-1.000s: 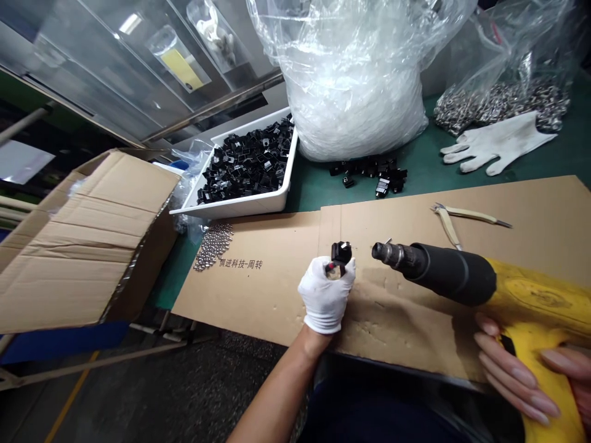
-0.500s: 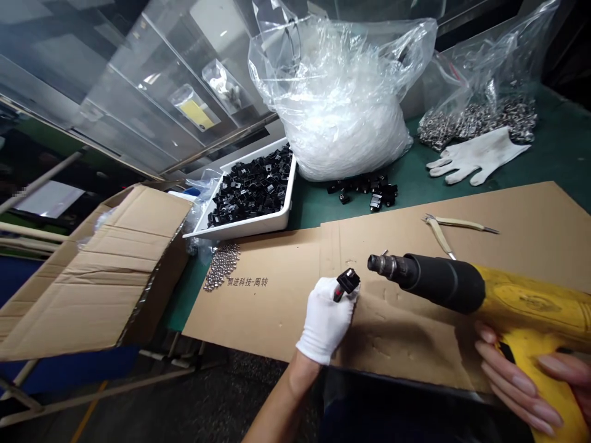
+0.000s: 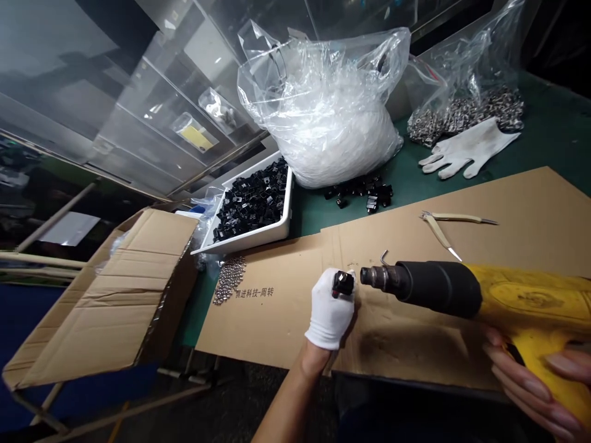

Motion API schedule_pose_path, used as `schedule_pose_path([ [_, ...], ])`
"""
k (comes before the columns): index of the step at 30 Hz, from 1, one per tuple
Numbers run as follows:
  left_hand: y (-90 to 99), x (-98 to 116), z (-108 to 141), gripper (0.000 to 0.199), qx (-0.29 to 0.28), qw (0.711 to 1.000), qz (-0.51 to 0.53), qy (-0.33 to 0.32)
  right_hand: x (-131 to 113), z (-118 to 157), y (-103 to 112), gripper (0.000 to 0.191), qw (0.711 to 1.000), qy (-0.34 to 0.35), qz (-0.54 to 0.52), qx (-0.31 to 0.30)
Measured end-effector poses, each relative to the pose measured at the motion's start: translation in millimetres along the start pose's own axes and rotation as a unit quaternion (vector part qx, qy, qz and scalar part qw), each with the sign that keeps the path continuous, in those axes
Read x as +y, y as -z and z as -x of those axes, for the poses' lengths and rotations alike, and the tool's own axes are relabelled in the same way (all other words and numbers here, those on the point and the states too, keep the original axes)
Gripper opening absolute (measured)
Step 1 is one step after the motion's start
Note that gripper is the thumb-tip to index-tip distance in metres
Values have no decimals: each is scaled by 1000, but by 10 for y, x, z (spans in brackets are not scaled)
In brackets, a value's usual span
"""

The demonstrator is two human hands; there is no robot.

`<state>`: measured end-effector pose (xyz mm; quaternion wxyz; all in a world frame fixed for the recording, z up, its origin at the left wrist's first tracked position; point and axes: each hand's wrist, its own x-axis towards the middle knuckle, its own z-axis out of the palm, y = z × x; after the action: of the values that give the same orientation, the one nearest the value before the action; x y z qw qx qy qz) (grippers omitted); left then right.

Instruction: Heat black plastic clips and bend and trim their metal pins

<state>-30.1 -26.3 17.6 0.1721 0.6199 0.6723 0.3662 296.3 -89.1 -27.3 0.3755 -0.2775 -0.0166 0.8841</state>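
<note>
My left hand, in a white glove, is closed around a small black plastic part with a bit of red beside it. My bare right hand grips the handle of a yellow heat gun. The gun's stepped metal nozzle points left, a short gap from the black part. Just above the nozzle a small metal hook shows. Both hands are over a cardboard sheet on the green table.
A white tray holds many black parts. Behind stand a large clear bag and a bag of metal pieces. Nearby lie a white glove, cream-handled nippers, small metal balls and loose black parts. At left is a cardboard box.
My left hand has turned the black part, so its face now points more towards the nozzle. The gun's nozzle has come closer to it. The whole view has shifted slightly.
</note>
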Motion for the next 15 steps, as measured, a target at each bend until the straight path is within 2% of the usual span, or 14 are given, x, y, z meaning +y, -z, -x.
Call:
schedule_pose_path([
  [3, -18, -4, -41, 27, 6, 1000, -14, -16, -75, 44, -140, 39, 999, -22, 47, -5],
  [5, -38, -10, -44, 25, 15, 999, -25, -25, -115, 50, -159, 38, 998, -20, 56, -11],
  [8, -66, -28, -42, 26, 41, 997, -57, -39, -176, 0, -28, 37, 995, -21, 76, -56],
  [12, -71, -54, -63, 27, 64, 993, -87, -54, -264, -88, 209, 35, 969, -68, 127, -199],
  [13, -66, -60, -72, 26, 68, 992, -91, -60, -275, -92, 224, 34, 964, -73, 133, -218],
  [15, -56, -72, -88, 26, 75, 990, -96, -69, -269, -67, 182, 33, 969, -58, 131, -199],
])
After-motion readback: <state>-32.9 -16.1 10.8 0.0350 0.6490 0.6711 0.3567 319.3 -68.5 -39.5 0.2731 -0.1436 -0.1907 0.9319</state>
